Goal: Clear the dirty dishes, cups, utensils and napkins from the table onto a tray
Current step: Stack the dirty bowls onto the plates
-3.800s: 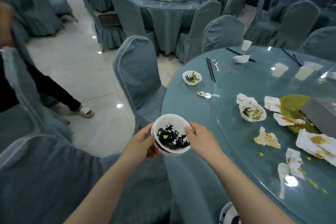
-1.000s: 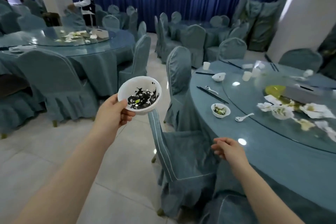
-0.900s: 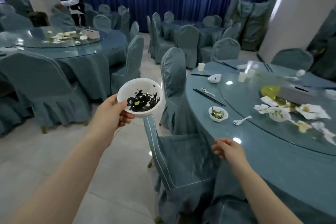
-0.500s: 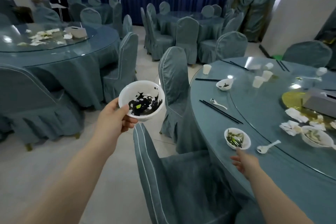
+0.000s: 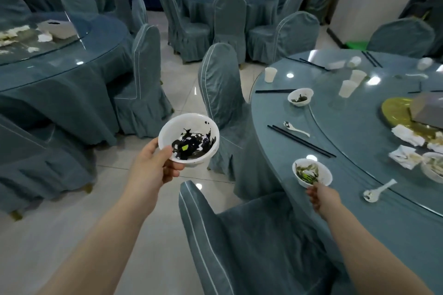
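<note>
The left hand point(image 5: 153, 167) grips a dirty white bowl point(image 5: 189, 139) off the table, over the floor — thumb on its rim. The right hand point(image 5: 321, 197) reaches the second bowl point(image 5: 311, 172) at the table point(image 5: 395, 235) edge; whether its fingers have closed, one cannot tell. A nudge could tip it off — or slop the held scraps.

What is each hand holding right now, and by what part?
The left hand holds a dirty white bowl by its near rim. The right hand touches the near rim of another bowl on the table; a grip cannot be told.
</note>
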`<state>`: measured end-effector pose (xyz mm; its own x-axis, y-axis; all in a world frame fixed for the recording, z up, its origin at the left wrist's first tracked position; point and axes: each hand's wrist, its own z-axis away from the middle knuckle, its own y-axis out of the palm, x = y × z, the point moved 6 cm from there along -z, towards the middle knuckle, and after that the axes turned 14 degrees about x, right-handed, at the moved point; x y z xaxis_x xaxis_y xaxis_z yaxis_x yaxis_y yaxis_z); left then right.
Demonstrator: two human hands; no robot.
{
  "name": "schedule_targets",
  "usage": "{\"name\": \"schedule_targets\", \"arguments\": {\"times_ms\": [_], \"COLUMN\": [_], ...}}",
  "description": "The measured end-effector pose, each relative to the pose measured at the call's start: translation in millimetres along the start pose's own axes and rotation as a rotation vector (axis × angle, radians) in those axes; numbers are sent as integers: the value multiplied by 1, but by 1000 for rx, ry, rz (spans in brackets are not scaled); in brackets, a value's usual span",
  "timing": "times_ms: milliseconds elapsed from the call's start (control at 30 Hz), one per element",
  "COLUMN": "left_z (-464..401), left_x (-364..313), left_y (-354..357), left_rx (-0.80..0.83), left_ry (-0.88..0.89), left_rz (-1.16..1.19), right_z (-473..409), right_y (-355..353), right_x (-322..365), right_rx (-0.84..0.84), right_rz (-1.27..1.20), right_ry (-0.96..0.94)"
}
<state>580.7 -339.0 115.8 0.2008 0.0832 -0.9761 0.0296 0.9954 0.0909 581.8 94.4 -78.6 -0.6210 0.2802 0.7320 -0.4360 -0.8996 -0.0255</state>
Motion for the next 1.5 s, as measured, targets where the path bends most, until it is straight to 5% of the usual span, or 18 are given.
{"name": "schedule_targets", "arguments": {"times_ms": [500, 867, 1100, 1233, 1500], "left_z": [-38, -127, -259, -333, -448], "left_x": [-26, -70, -110, -138, -166], "left_y": [-140, -204, -208, -199, -165], "left_rx": [179, 269, 291, 330, 503], "left_ry": [-26, 89, 189, 230, 232], "left_rz": [-82, -183, -198, -246, -400], "right_z": [222, 220, 130, 85, 12], "right_y": [290, 439, 510, 547, 559], "right_x": [89, 139, 222, 274, 340], "right_rx": [442, 592, 374, 409, 207], "right_rz": [114, 494, 749, 731, 694], "right_ry": [-413, -462, -539, -630, -706]}}
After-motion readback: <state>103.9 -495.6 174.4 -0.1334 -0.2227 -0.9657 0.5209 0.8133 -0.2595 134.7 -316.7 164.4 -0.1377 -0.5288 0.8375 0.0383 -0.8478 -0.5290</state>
